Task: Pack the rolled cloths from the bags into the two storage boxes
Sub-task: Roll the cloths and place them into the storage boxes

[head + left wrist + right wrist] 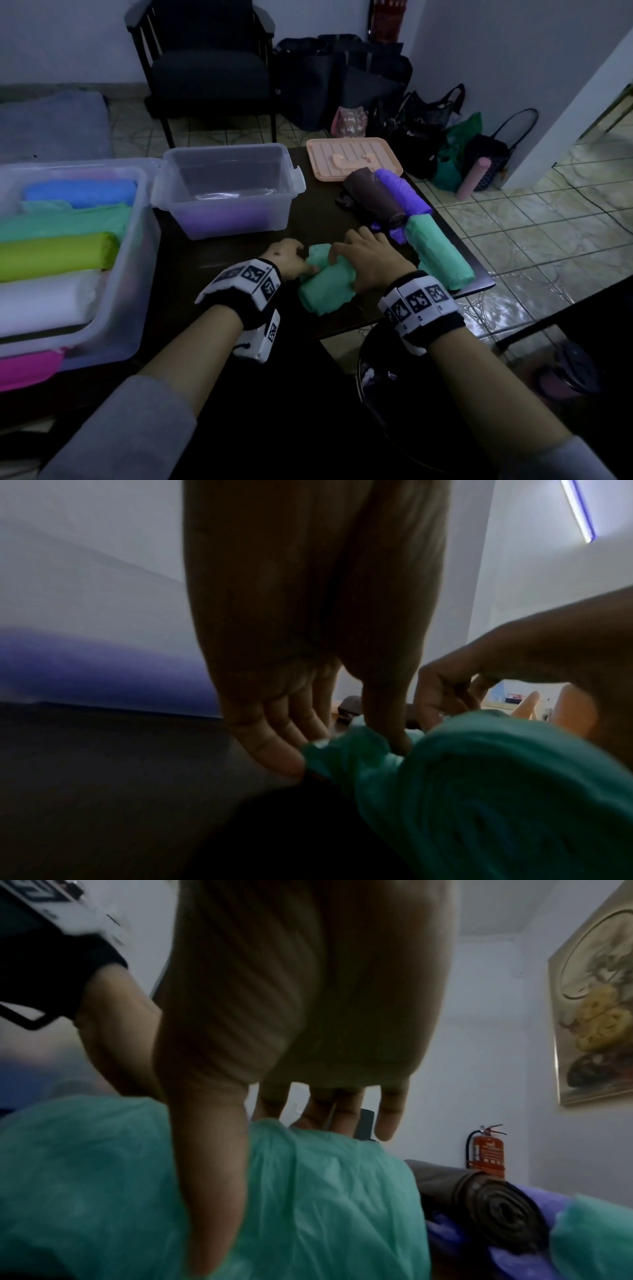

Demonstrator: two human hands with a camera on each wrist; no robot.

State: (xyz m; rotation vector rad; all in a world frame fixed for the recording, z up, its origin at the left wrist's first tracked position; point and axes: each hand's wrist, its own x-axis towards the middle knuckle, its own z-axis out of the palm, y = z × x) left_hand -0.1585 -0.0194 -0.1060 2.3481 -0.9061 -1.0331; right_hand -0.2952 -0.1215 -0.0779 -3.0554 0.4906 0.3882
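Just before the small box (227, 192), both hands gripped the green roll (325, 284): left hand (286, 258) pinching its end, right hand (368, 263) apparently curled over; lifting level should keep it wound.

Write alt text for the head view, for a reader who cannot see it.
Both hands, left hand and right hand, hold a teal rolled cloth on a dark table. To the left stand a clear storage box holding coloured rolls and a smaller clear box; brown, purple and teal rolls lie to the right.
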